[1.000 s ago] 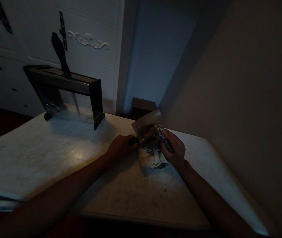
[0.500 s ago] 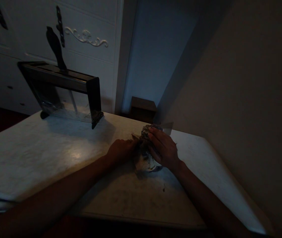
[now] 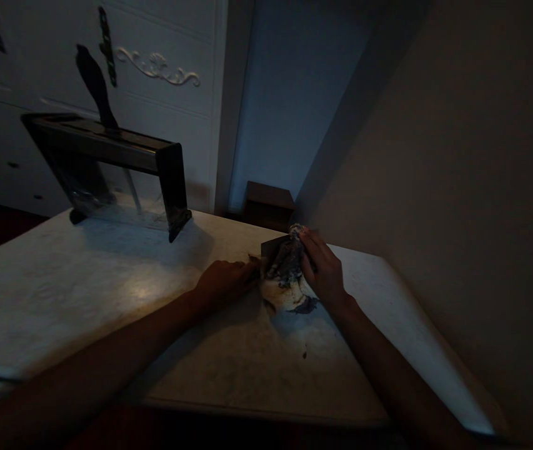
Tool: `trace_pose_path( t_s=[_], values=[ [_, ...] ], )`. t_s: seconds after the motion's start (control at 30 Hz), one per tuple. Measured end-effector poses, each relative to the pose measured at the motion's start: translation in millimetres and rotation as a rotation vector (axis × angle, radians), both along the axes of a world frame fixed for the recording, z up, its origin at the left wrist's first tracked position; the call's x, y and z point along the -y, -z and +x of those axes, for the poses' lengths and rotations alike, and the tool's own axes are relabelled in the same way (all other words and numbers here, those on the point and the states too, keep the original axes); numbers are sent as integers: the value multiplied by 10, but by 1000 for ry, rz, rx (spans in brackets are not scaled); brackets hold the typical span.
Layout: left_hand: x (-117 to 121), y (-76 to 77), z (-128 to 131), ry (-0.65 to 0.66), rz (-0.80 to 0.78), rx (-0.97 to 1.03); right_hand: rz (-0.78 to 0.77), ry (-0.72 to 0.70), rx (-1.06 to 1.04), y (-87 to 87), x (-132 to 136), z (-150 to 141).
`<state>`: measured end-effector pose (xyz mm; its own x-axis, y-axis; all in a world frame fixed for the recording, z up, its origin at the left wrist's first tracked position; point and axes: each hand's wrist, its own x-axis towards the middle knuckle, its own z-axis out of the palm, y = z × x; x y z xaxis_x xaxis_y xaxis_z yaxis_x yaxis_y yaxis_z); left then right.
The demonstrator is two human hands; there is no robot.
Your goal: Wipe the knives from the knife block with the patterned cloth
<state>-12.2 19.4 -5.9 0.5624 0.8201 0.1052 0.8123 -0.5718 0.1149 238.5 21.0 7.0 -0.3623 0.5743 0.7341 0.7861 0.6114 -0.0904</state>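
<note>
My left hand (image 3: 226, 279) is closed at the near end of a broad, flat blade, which looks like a knife (image 3: 272, 247); its handle is hidden in the fingers. A crumpled grey and cream cloth (image 3: 289, 287) lies over the rest of the blade and hangs down to the table. My right hand (image 3: 323, 265) is closed on the cloth's upper right part, with fingertips pinching a bunched fold at the top. The blade's far end is covered by cloth and hand.
A knife block (image 3: 120, 140) with clear sides and a black-handled knife (image 3: 95, 84) in it stands at the table's back left. A small dark crumb (image 3: 304, 354) lies on the pale table (image 3: 154, 325). A wall (image 3: 458, 156) rises at right; a brown box-like piece (image 3: 268, 203) sits behind.
My right hand has moved right and slightly up with the cloth. The blade's end, bare before at the right, is covered now, and its part near my left hand shows. The view has shifted slightly.
</note>
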Motion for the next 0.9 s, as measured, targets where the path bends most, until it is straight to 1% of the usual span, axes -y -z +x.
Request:
trace_pose_path(
  t_s=[0.2, 0.3, 0.4, 0.5, 0.63, 0.73, 0.9],
  values=[
    [19, -80, -15, -37, -49, 12, -36, 107, -118, 36, -138, 223],
    [5, -66, -29, -44, -68, 81, -74, 164, -196, 64, -202, 339],
    [-15, -40, -46, -58, -75, 133, -156, 199, -281, 83, -242, 434],
    [-30, -35, -66, -92, -92, 198, -294, 201, -365, 86, -254, 482],
    [-39, -56, -88, -113, -145, 390, -454, 183, -442, 68, -250, 491],
    [-48, -51, -95, -112, -166, 478, -499, 156, -454, 52, -245, 503],
    [-84, 23, -96, -114, -201, 623, -555, 117, -451, 49, -241, 512]
  ],
)
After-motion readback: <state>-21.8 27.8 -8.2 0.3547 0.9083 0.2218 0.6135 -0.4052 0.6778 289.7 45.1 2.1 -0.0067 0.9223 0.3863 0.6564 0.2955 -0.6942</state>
